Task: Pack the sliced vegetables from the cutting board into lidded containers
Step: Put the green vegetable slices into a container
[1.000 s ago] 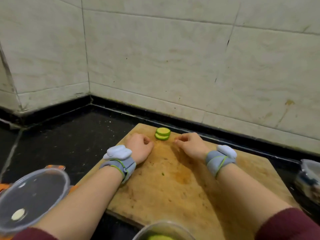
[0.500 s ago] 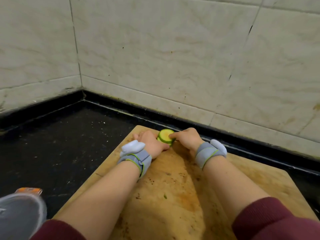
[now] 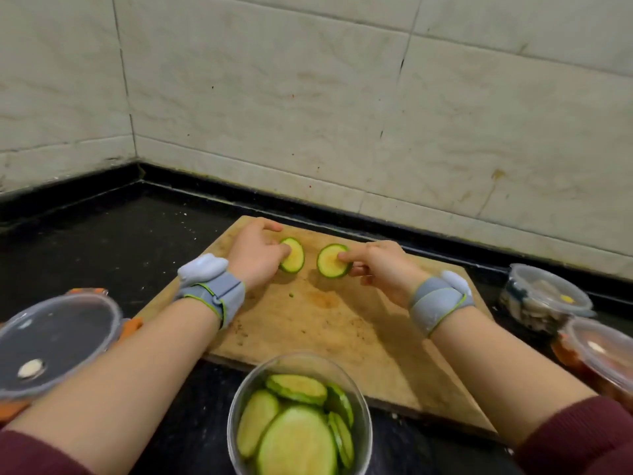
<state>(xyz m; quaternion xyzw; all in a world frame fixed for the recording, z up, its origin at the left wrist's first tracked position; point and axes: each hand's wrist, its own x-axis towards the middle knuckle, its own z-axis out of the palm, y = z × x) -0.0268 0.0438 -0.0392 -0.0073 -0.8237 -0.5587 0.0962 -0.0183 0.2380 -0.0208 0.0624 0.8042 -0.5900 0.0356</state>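
**Presently: last two slices being lifted from the board**

Nearest the person, an open bowl [image 3: 298,355] is standing on the dark counter just before the board's near edge, holding a heap of cut rounds [image 3: 294,437]. To its left a lid [image 3: 58,341] is lying flat on the counter. On the right two closed tubs [image 3: 544,296] are sitting beside the board [image 3: 325,323], which is showing stains and green scraps across its middle.

At the far end both hands are working, well apart from the bowl. The left hand [image 3: 255,255] is pinching the left slice [image 3: 296,260] at its left edge, fingers clamped on it. The right hand [image 3: 380,269] is pinching the right slice [image 3: 330,262] at its right edge, a fingertip on top and the thumb seemingly underneath. The slices are lying just apart and appear to be tipping up off the wood.

Judgement: the bowl is lying straight back toward the person, roughly midway between the hands, so neither is looking clearly nearer. The slices being round, no long axis is mattering. Both should be coming back and inward to drop cleanly. Lidding is looking like the step after.

Behind, a tiled wall is closing the corner.
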